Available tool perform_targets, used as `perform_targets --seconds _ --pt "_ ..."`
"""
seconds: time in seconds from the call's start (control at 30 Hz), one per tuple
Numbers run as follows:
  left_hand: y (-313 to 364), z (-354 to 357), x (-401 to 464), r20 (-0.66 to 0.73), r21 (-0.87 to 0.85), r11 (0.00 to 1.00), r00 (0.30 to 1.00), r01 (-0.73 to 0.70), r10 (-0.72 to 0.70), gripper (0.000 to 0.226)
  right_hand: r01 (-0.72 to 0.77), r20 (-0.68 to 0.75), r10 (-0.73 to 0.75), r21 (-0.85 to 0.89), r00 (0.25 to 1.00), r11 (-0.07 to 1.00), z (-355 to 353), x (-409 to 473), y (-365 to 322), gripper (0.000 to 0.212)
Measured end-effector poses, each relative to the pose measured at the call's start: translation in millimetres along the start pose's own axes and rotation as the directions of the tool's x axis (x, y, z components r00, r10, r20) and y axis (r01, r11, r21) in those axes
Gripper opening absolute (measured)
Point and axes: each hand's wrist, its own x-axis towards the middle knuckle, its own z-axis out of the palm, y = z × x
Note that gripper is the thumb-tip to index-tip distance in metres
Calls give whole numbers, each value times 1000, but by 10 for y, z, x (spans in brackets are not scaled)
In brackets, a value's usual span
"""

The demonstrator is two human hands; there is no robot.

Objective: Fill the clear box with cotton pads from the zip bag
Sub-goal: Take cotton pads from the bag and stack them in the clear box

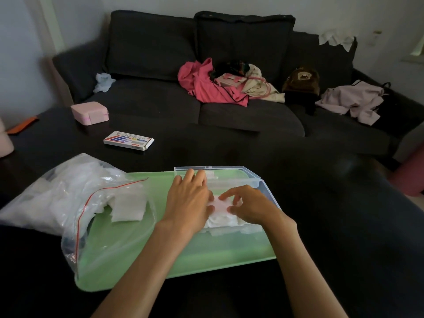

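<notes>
The clear box [231, 174] stands open on a green tray [183, 255], its lid [269, 191] hanging to the right. White cotton pads [223, 220] lie piled inside it. My left hand [190, 200] lies flat over the box's left part, fingers straight, touching the pads. My right hand [250, 206] is over the pile with curled fingers that pinch the top pad. The zip bag [68, 198], clear with a red seal strip, lies open at the left, partly on the tray, with more cotton pads [129, 206] showing at its mouth.
The tray sits on a dark table. Further back on it lie a white card box [128, 140] and a pink case [90, 113]. Behind is a dark sofa [160, 65] with clothes [211, 84] and a brown bag [300, 80].
</notes>
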Motion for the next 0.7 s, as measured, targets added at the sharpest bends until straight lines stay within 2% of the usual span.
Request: perform_targets --seconds 0.17,0.27,0.33,0.4,0.47,0.53,0.6,0.7 --pt "-47 -52 -47 11 -156 987 1000 22 -21 34 -23 -101 18 -51 995 998 -143 -42 -160 29" --pt "-166 -276 -155 -77 -320 945 992 70 -99 26 -43 -251 47 19 967 999 -287 -120 -359 24" --pt "-358 -482 -272 -205 -340 932 957 127 -205 27 52 -372 -25 62 928 997 -295 -180 -592 23" --pt "-627 -638 -402 -271 -334 910 899 247 -344 39 193 -431 -135 93 892 977 -210 -252 -866 23" --pt "-979 -726 -581 -184 -263 879 874 397 -450 55 269 -379 -212 104 901 957 5 -296 -1149 21" --pt "-1289 -729 -752 -53 -149 876 881 459 -470 58 262 -271 -231 83 934 961 269 -314 -1340 21" --pt "-1469 -650 -872 35 -98 898 904 428 -427 48 223 -206 -210 41 956 974 491 -309 -1428 25" --pt "-1581 -497 -946 74 -146 909 921 390 -384 38 198 -226 -218 -105 950 975 698 -301 -1534 30"
